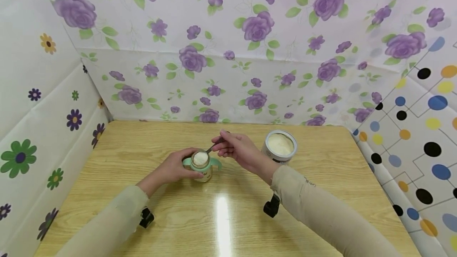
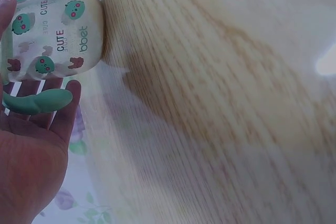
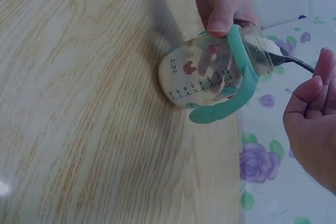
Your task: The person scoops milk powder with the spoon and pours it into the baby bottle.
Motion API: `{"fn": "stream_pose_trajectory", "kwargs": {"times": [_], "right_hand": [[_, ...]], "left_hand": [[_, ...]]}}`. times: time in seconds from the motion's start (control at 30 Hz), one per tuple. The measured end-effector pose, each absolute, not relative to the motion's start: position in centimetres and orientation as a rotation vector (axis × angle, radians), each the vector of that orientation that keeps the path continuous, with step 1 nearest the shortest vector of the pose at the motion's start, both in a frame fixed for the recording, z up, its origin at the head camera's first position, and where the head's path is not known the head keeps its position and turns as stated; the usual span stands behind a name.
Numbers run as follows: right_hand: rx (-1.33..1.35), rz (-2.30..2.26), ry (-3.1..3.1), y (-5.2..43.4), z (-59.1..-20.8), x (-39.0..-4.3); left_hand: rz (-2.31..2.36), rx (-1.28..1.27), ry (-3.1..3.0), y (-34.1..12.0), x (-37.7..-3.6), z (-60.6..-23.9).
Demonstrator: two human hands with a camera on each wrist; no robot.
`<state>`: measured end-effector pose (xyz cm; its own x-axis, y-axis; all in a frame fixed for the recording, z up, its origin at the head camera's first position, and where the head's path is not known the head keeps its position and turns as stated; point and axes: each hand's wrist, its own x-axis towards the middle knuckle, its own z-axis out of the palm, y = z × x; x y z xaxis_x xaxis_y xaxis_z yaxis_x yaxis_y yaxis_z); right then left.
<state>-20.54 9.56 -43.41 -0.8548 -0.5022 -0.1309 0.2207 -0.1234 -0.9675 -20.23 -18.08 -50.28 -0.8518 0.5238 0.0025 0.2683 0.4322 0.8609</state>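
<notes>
Mint-green handles ring the neck of a small clear baby bottle (image 1: 202,166) that stands upright on the wooden table (image 1: 314,177), near the middle of its top, and everything else is placed here from that bottle. Wrapped round the bottle's side is the left hand (image 1: 175,167), fingers curled behind the glass and thumb pressed at the collar, as the right wrist view shows with the thumb (image 3: 219,22) resting on the rim of the green ring. Cartoon animal prints and the word CUTE show on the bottle's wall (image 2: 52,32) in the left wrist view, with one green handle (image 2: 37,100) lying across the fingers. Just above the bottle's open mouth sits a spoon (image 1: 206,154) heaped with white powder, its dark handle running up and to the right into the right hand (image 1: 237,150), whose fingers are pinched on the handle's end. Right of the bottle, just beyond that right hand, stands an open round tin (image 1: 280,146) filled with pale powder. Behind the bottle rises a wall covering printed with purple roses (image 1: 257,27), and both forearms wear beige sleeves (image 1: 321,205).
</notes>
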Motion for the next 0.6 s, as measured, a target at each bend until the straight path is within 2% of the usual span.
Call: {"fn": "stream_pose_trajectory", "kwargs": {"times": [0.6], "right_hand": [[-0.211, -2.087, 1.578, 8.5, -43.5, -20.6]], "left_hand": [[1.394, 0.692, 2.407, -18.0, -20.1, -50.2]]}}
